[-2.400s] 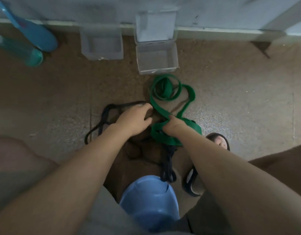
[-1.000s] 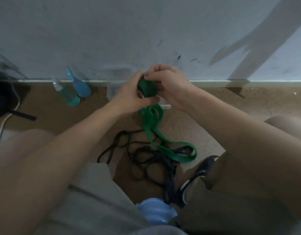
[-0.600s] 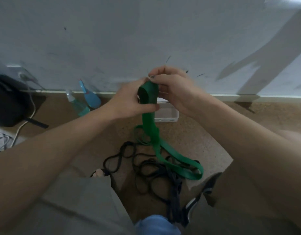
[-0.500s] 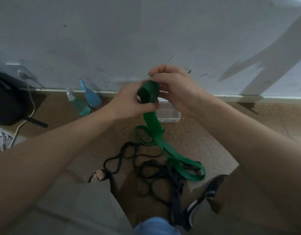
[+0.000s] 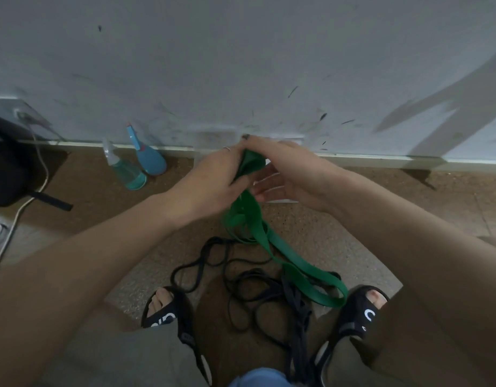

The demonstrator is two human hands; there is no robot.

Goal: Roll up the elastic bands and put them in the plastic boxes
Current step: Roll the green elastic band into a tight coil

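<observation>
A person sits facing a pale wall, seen from a head-worn camera looking down at both forearms. The left hand [image 5: 210,182] grips the top of a green elastic band [image 5: 265,238], fingers curled round a small started roll held up in front of the skirting board. The right hand [image 5: 286,177] sits just beside the roll with its fingers fairly straight and the palm turned toward it; whether it actually touches the band cannot be told.

Most of the green band is not yet rolled: it hangs down from the hands and ends in a loop on the brown floor [image 5: 339,227] near the right sandal [image 5: 361,314]. A tangle of black elastic bands [image 5: 258,291] lies untouched on the floor between the 2 feet. A clear plastic box [image 5: 280,201] is mostly hidden behind the hands; nothing can be seen in it. Judging from this, the task is at an early stage.

2 blue spray bottles [image 5: 138,166] stand by the wall to the left.
</observation>
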